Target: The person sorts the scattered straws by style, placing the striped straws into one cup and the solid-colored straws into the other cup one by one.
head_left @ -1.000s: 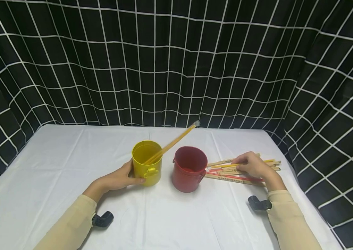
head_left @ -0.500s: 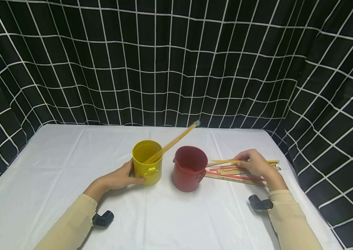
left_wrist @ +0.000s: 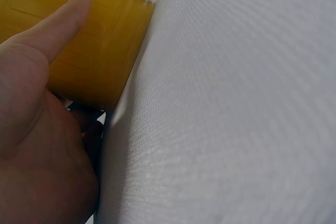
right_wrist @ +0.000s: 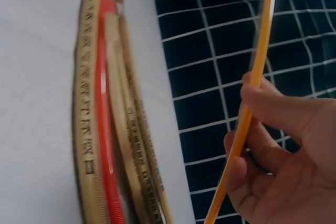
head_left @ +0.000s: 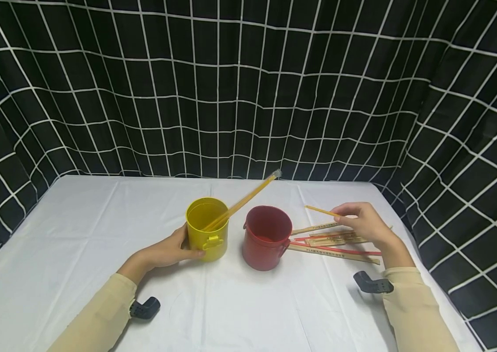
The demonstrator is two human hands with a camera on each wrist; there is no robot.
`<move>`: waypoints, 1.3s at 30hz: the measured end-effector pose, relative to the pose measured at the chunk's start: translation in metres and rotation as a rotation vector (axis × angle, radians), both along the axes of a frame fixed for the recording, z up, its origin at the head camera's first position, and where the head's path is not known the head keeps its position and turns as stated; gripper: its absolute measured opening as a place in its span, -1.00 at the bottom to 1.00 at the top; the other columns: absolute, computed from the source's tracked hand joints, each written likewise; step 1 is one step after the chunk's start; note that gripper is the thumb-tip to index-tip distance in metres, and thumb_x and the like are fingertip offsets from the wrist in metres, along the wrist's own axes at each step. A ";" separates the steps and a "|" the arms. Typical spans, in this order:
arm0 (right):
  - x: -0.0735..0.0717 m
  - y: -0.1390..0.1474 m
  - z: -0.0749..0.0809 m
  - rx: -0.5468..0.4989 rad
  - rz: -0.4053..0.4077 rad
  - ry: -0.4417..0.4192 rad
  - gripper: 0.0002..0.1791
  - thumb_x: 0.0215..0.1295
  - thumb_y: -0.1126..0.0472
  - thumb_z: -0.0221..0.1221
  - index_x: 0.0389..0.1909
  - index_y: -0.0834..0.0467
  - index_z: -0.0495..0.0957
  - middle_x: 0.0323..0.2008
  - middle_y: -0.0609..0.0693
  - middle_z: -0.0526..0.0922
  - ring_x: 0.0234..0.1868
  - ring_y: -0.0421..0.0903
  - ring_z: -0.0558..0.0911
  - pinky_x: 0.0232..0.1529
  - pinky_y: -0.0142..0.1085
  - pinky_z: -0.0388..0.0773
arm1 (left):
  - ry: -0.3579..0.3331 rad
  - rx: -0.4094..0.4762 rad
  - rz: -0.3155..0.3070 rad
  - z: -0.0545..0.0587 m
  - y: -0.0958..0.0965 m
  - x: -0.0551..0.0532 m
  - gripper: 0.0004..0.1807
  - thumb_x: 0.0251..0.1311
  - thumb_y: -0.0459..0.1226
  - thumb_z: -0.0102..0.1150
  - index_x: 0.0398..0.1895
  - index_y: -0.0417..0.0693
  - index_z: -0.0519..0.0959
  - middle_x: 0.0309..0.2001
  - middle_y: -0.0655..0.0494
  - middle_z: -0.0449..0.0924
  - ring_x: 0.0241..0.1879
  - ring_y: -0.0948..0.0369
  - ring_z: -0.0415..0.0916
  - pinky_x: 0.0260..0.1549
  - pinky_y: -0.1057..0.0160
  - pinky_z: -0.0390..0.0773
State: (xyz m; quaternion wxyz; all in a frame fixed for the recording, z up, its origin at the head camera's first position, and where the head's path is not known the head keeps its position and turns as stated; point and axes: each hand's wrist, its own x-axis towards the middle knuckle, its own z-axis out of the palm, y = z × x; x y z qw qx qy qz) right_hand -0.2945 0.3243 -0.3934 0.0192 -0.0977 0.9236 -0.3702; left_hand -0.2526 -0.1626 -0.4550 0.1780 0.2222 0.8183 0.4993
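Note:
My left hand (head_left: 162, 253) holds a small yellow bucket (head_left: 207, 247) from its left side, thumb on the front below the handle lug; the other fingers are behind it. In the left wrist view the thumb lies flat along the bucket wall (left_wrist: 105, 45). One or more yellow straws (head_left: 248, 198), with clear wrapper at the tip, lean out of it toward the right. To the right, my right hand (head_left: 364, 222) pinches a yellow drinking straw (head_left: 320, 210) above the pile. The right wrist view shows this straw (right_wrist: 261, 51) between thumb and fingers.
A red bucket (head_left: 266, 252) stands between the yellow one and the pile. Beside it lie wrapped chopsticks (head_left: 318, 251) with printed lettering and red straws (head_left: 345, 251) on the white tablecloth (head_left: 248, 313). Black curtain with a white grid (head_left: 230, 98) surrounds the table.
My right hand has lifted the yellow straw up off the pile and slightly to the right; its left end now points up. My left hand and both buckets stay put.

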 end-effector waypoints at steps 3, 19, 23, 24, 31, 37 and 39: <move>0.001 0.001 0.005 -0.064 -0.001 0.000 -0.65 0.39 0.27 0.23 0.10 0.38 0.61 0.14 0.37 0.62 0.28 0.20 0.47 0.35 0.31 0.29 | -0.002 -0.005 0.000 0.000 0.000 0.000 0.13 0.25 -0.06 0.33 0.64 -0.09 -0.25 0.65 -0.13 -0.15 0.65 -0.11 -0.28 0.58 -0.29 -0.32; 0.021 -0.007 0.041 -0.498 0.048 0.176 -0.74 0.41 0.34 0.20 -0.11 -0.10 0.70 -0.22 -0.39 0.69 -0.15 -0.41 0.61 -0.08 -0.57 0.49 | -0.004 0.001 -0.004 0.002 -0.001 0.000 0.12 0.24 -0.06 0.33 0.63 -0.10 -0.23 0.64 -0.15 -0.11 0.64 -0.13 -0.25 0.56 -0.32 -0.31; 0.029 -0.014 0.051 -0.675 0.059 0.200 -0.75 0.42 0.36 0.18 -0.10 -0.05 0.71 -0.22 -0.28 0.69 -0.16 -0.34 0.58 -0.11 -0.55 0.52 | 0.000 -0.004 -0.007 0.003 -0.001 0.001 0.12 0.25 -0.06 0.33 0.63 -0.11 -0.24 0.64 -0.16 -0.13 0.64 -0.15 -0.26 0.56 -0.33 -0.31; 0.031 -0.016 0.054 -0.723 0.066 0.203 -0.75 0.42 0.37 0.17 -0.10 -0.03 0.71 -0.22 -0.26 0.70 -0.17 -0.33 0.59 -0.12 -0.55 0.53 | -0.004 -0.008 -0.005 0.002 0.000 0.001 0.12 0.26 -0.05 0.33 0.63 -0.10 -0.24 0.64 -0.15 -0.14 0.64 -0.14 -0.27 0.56 -0.32 -0.32; 0.043 -0.027 0.070 -1.055 0.144 0.234 -0.73 0.42 0.50 0.09 -0.11 0.17 0.70 -0.21 -0.12 0.72 -0.20 -0.26 0.66 -0.22 -0.50 0.61 | -0.017 -0.027 0.007 0.000 0.000 0.000 0.12 0.25 -0.04 0.33 0.64 -0.06 -0.24 0.65 -0.10 -0.15 0.65 -0.09 -0.27 0.58 -0.29 -0.32; 0.052 -0.036 0.080 -1.227 0.220 0.224 -0.69 0.45 0.53 0.00 -0.12 0.19 0.69 -0.23 -0.03 0.72 -0.15 -0.16 0.66 -0.12 -0.36 0.52 | -0.019 -0.031 0.017 -0.002 0.000 -0.001 0.13 0.25 -0.02 0.34 0.64 -0.06 -0.24 0.65 -0.10 -0.16 0.65 -0.10 -0.28 0.57 -0.29 -0.32; 0.054 -0.039 0.082 -1.266 0.257 0.209 -0.68 0.46 0.53 -0.02 -0.11 0.20 0.68 -0.22 -0.02 0.71 -0.14 -0.14 0.65 -0.09 -0.35 0.51 | -0.020 -0.033 0.019 -0.002 0.000 0.000 0.14 0.25 -0.03 0.34 0.64 -0.07 -0.24 0.65 -0.11 -0.16 0.65 -0.10 -0.28 0.58 -0.29 -0.31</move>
